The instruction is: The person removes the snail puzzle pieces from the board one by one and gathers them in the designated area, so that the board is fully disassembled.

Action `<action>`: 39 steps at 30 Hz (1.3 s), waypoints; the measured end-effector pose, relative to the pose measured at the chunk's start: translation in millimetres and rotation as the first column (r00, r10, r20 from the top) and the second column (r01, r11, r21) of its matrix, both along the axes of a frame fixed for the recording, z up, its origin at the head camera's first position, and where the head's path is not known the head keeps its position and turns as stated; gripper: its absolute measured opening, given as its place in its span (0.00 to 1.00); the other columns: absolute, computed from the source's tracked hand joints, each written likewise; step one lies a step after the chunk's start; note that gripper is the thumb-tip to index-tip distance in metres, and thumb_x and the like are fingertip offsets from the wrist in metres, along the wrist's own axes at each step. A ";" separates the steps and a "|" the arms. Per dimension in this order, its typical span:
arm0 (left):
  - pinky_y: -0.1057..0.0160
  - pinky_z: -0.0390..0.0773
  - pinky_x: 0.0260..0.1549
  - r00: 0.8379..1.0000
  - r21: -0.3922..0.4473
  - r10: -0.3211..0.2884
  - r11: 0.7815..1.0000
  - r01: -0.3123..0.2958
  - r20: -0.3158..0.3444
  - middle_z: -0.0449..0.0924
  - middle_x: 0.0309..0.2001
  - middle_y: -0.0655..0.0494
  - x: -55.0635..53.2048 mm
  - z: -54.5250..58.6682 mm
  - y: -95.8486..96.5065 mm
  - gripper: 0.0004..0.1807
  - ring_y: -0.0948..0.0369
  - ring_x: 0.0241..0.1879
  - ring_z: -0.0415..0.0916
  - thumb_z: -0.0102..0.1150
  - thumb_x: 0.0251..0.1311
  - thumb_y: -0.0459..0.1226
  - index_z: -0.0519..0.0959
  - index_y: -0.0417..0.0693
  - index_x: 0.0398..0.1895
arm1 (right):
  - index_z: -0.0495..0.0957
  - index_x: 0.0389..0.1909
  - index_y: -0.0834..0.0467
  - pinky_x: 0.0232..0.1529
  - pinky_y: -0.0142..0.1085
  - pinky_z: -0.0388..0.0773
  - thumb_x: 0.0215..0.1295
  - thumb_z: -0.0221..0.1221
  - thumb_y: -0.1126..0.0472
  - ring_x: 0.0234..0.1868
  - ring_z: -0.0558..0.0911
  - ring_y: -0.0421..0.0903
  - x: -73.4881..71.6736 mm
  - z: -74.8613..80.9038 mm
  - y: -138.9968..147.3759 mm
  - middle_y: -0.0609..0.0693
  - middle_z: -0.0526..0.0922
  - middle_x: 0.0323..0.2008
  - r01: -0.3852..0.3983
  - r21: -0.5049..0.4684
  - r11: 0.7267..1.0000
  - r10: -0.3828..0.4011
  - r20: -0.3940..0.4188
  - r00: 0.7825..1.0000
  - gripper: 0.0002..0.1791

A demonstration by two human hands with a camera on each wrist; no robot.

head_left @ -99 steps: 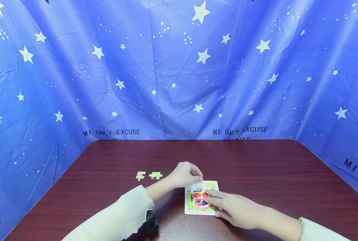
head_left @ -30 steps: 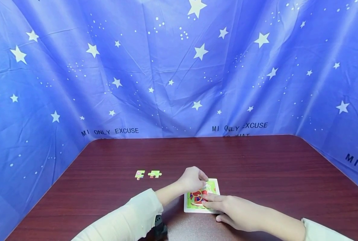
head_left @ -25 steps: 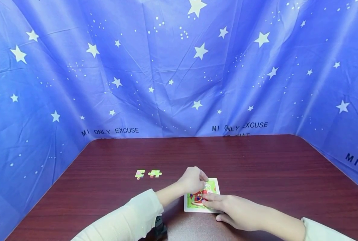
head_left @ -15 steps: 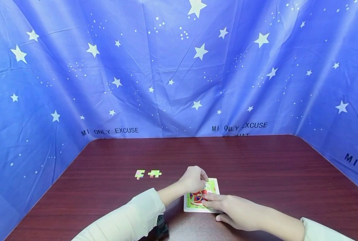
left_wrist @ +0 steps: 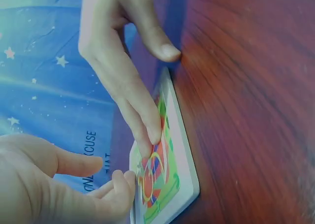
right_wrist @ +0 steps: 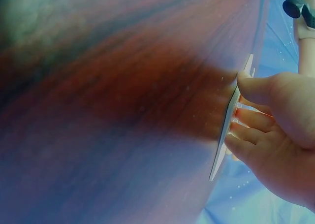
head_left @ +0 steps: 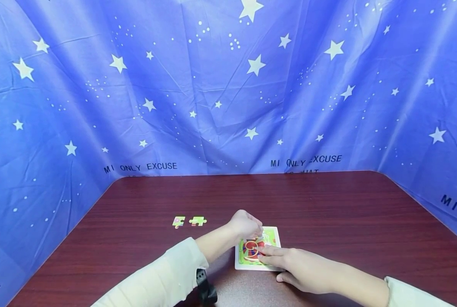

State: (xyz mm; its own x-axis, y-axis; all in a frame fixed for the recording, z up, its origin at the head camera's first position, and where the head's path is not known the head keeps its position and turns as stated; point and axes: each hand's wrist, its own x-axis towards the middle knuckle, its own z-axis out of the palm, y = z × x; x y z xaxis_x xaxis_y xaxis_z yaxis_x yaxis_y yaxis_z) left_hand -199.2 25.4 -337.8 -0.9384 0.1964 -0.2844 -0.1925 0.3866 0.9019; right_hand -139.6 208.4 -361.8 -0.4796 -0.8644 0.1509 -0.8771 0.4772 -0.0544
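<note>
A square jigsaw puzzle board (head_left: 250,267) lies flat on the table, white-rimmed, with a bright green picture of a red and blue spiral shape. At its far left corner is my left hand (head_left: 245,224). In the left wrist view, the bent fingertips (left_wrist: 129,179) of that hand touch down at the board's edge, the thumb (left_wrist: 83,164) held apart with nothing between. My right hand (head_left: 303,271) rests on the board from the right, its nearly straight fingers on the middle of the picture and its thumb by the near right corner. The hands cover parts of the picture.
Two loose puzzle pieces (head_left: 198,221), mostly green, lie side by side on the dark red wooden table (head_left: 328,204), left of the board. A black camera (head_left: 206,288) hangs under the left wrist. Blue star-printed cloth (head_left: 213,85) surrounds the table's back and sides.
From the board's far edge, my left hand has come nearer and to the right; in the last half second its wrist has rolled, turning the knuckles. My right hand stays on the picture.
</note>
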 end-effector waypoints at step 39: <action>0.74 0.68 0.16 0.980 -0.168 -0.046 0.986 0.013 -0.194 0.77 0.17 0.56 -2.6 -5.0 9.6 0.05 0.67 0.16 0.70 0.66 0.50 0.29 0.79 0.42 0.23 | 0.74 0.61 0.56 0.52 0.37 0.80 0.59 0.62 0.63 0.63 0.76 0.47 -0.7 -1.3 0.0 0.52 0.76 0.63 0.006 0.011 1.000 -0.006 -0.007 1.000 0.27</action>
State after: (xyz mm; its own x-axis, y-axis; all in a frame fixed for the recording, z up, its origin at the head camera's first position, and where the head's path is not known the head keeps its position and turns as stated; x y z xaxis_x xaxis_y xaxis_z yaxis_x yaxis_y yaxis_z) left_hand -201.8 35.0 -342.8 -0.9736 0.1905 -0.1257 -0.0041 0.5360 0.8442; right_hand -140.3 208.5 -363.1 -0.4841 -0.8630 0.1445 -0.8744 0.4833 -0.0431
